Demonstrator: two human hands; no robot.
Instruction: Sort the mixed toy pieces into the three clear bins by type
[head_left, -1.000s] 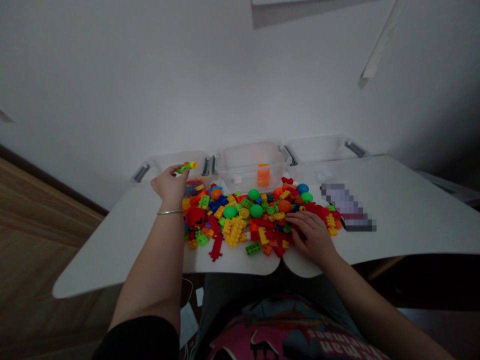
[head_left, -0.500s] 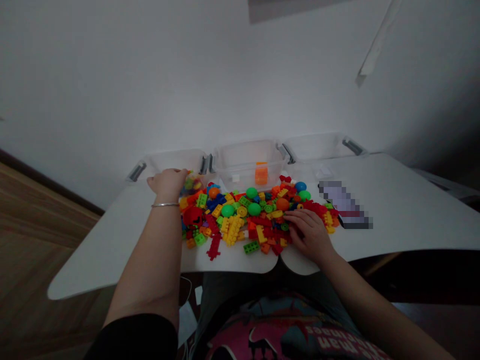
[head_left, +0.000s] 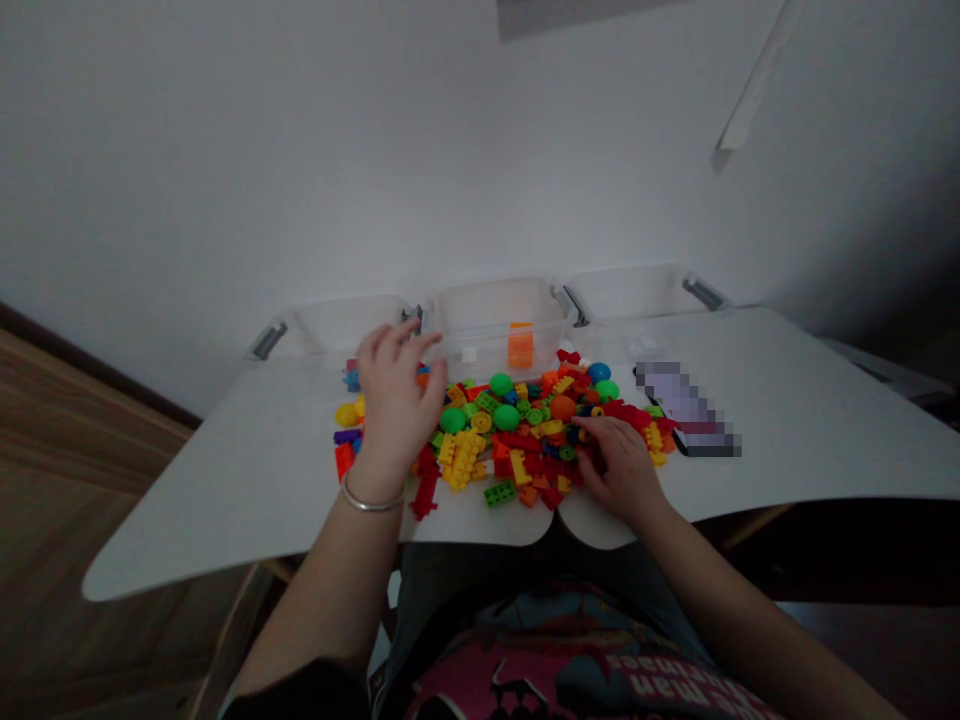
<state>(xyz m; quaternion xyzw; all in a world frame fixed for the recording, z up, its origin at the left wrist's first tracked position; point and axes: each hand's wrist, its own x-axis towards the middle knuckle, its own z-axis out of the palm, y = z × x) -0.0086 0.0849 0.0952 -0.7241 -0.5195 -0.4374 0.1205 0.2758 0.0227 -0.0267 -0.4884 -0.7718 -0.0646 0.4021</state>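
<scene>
My left hand (head_left: 397, 390) hovers over the left part of a heap of toy building bricks, its fingers spread and nothing seen in them. It hides some of the bricks below. My right hand (head_left: 619, 465) rests at the right part of the heap, fingers bent and close together on the bricks; whether it grips a piece is hidden. Close by its fingertips lie an orange ball (head_left: 562, 407) and a yellow brick (head_left: 547, 428). Between the hands are a yellow studded brick (head_left: 461, 460), a green ball (head_left: 507, 418) and a green brick (head_left: 499, 494).
Three clear plastic bins stand along the wall: a left bin (head_left: 337, 315), a middle bin (head_left: 480, 300) holding an orange block (head_left: 520, 345), and a right bin (head_left: 630, 285). A phone (head_left: 686, 410) lies right of the heap on the white table (head_left: 810, 420).
My left hand has moved right and back from the left bin, and its fingers have spread. Bricks at the heap's left edge now show. My right hand stays nearly still.
</scene>
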